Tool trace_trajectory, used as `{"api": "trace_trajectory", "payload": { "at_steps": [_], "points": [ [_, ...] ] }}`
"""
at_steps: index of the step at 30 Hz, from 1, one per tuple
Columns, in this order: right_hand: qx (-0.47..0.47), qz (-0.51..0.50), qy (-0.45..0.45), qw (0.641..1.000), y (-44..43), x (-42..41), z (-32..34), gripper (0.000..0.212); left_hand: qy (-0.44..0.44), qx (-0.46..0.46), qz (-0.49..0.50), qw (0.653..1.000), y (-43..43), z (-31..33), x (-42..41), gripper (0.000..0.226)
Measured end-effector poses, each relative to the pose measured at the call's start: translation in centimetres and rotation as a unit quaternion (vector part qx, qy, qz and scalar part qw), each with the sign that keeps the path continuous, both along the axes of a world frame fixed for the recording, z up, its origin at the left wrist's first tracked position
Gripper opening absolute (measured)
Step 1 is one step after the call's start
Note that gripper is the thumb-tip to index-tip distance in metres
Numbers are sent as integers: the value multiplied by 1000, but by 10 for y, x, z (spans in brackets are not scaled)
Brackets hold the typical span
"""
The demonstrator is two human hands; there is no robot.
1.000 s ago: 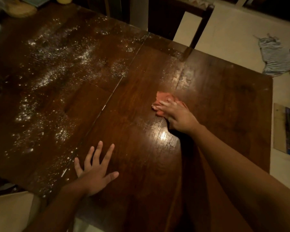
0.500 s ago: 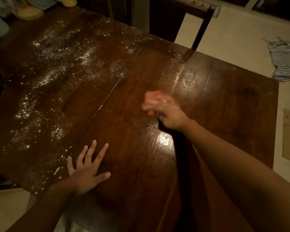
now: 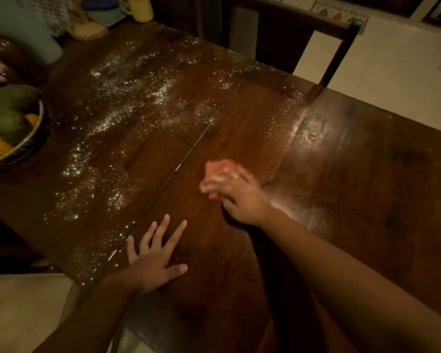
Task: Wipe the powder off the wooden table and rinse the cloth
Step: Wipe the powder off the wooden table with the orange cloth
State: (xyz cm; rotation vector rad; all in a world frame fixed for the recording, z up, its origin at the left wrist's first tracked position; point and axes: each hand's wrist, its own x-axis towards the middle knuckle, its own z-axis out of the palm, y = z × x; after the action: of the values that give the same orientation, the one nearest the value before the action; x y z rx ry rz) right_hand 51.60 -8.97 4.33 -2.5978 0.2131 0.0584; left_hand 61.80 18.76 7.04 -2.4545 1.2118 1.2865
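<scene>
Clutching a bunched pink cloth (image 3: pixel 218 171), the right grip (image 3: pixel 242 200) presses it on the table (image 3: pixel 354 174) near the middle, both blurred. The left grip (image 3: pixel 155 263) lies flat and released, fingers (image 3: pixel 161 231) spread, near the front edge. White powder (image 3: pixel 127 105) covers the table's left part, beside a fruit basket (image 3: pixel 28 145).
</scene>
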Motion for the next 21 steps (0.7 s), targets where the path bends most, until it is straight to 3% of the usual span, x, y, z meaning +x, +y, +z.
{"api": "trace_trajectory", "payload": {
  "at_steps": [2, 4, 6, 8, 10, 11, 13, 15, 17, 19, 21],
  "points": [
    [10, 123, 1, 992, 1, -13, 2, 48, -14, 1, -4, 1000, -1, 0, -1, 92],
    [11, 116, -16, 993, -15, -17, 2, 39, -16, -4, -3, 1000, -1, 0, -2, 93],
    [5, -22, -10, 1000, -29, -2, 1, 41, -12, -16, 3, 1000, 0, -1, -1, 94],
    [-5, -185, 22, 982, -22, 28, 2, 45, -5, -21, 4, 1000, 1, 0, 0, 95],
    [-26, -239, 36, 970, 2, 59, 5, 48, 0, -24, 8, 1000, 1, -1, -1, 95],
    [-20, -210, 28, 977, 15, 70, 6, 49, -2, -22, 10, 1000, 1, -1, -1, 96],
    [-10, -56, 20, 998, 34, 77, 7, 49, -14, -18, 15, 1000, 0, -4, -1, 98],
    [-8, 87, 3, 996, 41, 63, 5, 44, -22, -34, 28, 999, 3, -9, -1, 103],
    [6, 106, -28, 994, 30, 41, 0, 38, -17, -55, 43, 997, 5, -11, -1, 109],
    [36, -4, -38, 999, 13, 10, -6, 38, -11, -61, 47, 997, 6, -10, 0, 111],
    [29, -203, -41, 978, 13, -21, -4, 41, -6, -61, 49, 997, 4, -8, 0, 111]
  ]
}}
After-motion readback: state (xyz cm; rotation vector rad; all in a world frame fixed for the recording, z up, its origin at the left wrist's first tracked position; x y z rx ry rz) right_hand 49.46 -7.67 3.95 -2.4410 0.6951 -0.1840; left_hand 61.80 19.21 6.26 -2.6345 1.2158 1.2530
